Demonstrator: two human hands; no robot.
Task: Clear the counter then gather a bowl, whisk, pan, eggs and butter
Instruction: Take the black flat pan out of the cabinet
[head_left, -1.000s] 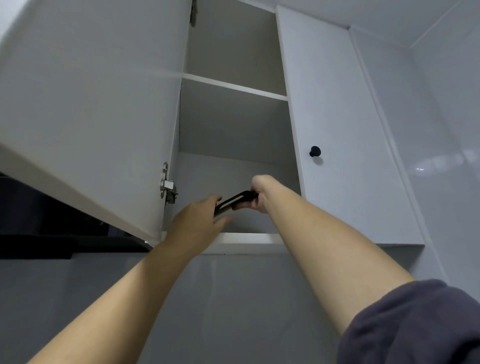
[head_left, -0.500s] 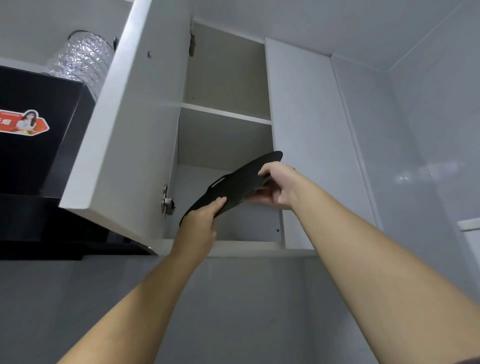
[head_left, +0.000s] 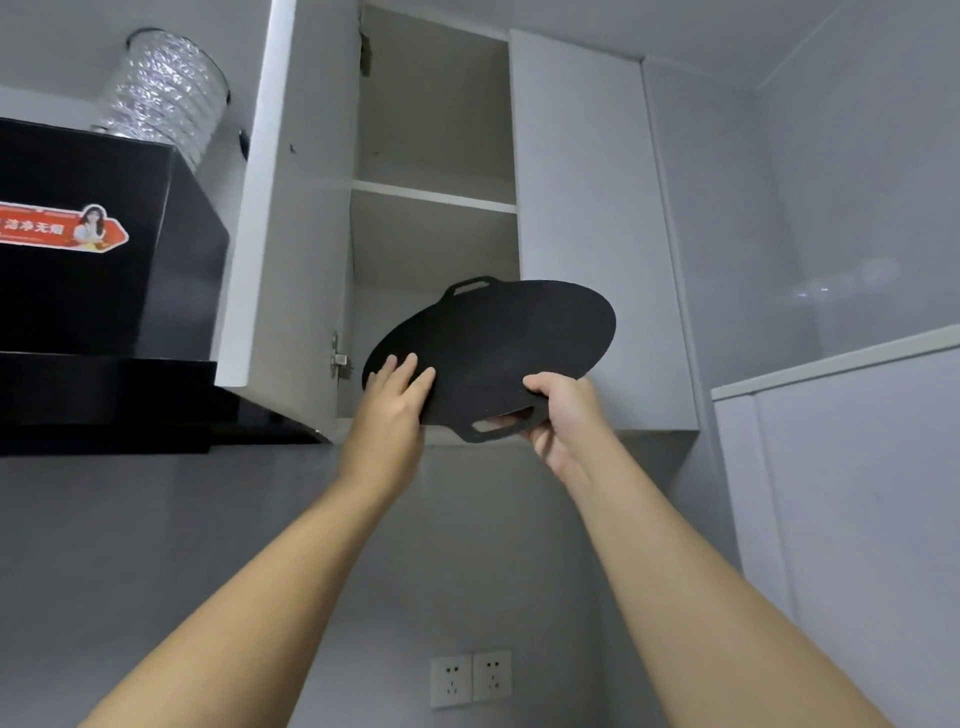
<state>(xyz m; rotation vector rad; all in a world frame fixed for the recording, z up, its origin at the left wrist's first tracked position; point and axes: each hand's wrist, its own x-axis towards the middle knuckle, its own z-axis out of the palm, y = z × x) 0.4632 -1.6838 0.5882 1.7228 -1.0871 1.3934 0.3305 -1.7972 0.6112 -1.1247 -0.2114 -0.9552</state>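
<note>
Two bare hands hold up a pan (head_left: 498, 343) in front of an open wall cupboard (head_left: 434, 130). The pan is flat, thin and round, black all over with a dull look. It has two small loop handles, one on the far edge and one on the near edge. It tilts in the air in front of the cupboard's lower space and partly covers the shut door (head_left: 587, 208) next to it.

The right hand (head_left: 563, 415) grips the pan's near loop handle, thumb on top and fingers curled under, showing through the hole. The left hand (head_left: 387, 410) lies flat on the pan's left edge with its fingers straight, not wrapped round it.

The cupboard is smooth and white. Its open door (head_left: 291, 208) swings out to the left, with a shiny metal hinge (head_left: 338, 358) low on the inside. A thin white shelf (head_left: 434, 197) splits the inside into a top space and a bottom space.

Left of the cupboard is a big black box-shaped cooker hood (head_left: 93, 301) with a red sticker (head_left: 62, 228) on it. A crinkly silver pipe (head_left: 161, 93) goes up from its top. Low on the grey wall are two white plug sockets (head_left: 470, 679) side by side.
</note>
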